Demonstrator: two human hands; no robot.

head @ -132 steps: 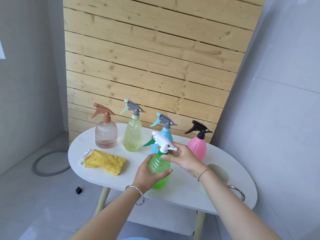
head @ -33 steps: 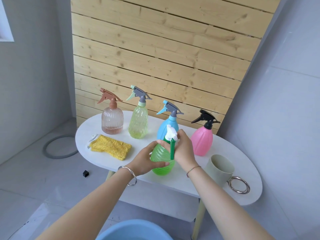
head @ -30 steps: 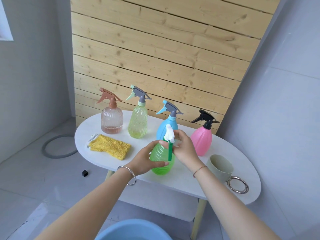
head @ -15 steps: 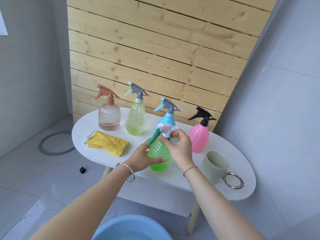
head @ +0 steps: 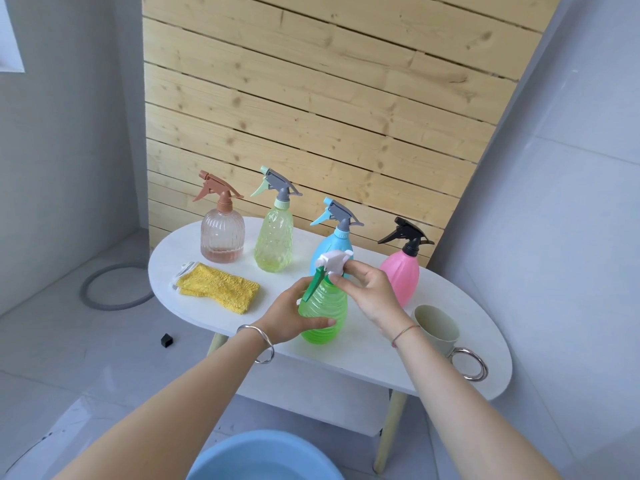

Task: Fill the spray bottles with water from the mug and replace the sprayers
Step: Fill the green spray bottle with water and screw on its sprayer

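My left grip [head: 291, 313] wraps the green bottle [head: 325, 317], bracing it upright at the desk's [head: 381, 355] near edge so it can't spin. My right grip [head: 370, 296] pinches the white sprayer [head: 334, 261] to turn its collar. The mug [head: 436, 327] stands just right, within reach.

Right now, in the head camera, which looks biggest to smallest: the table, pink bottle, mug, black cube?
1. table
2. pink bottle and mug, about alike; the mug is nearer, so unsure
3. black cube
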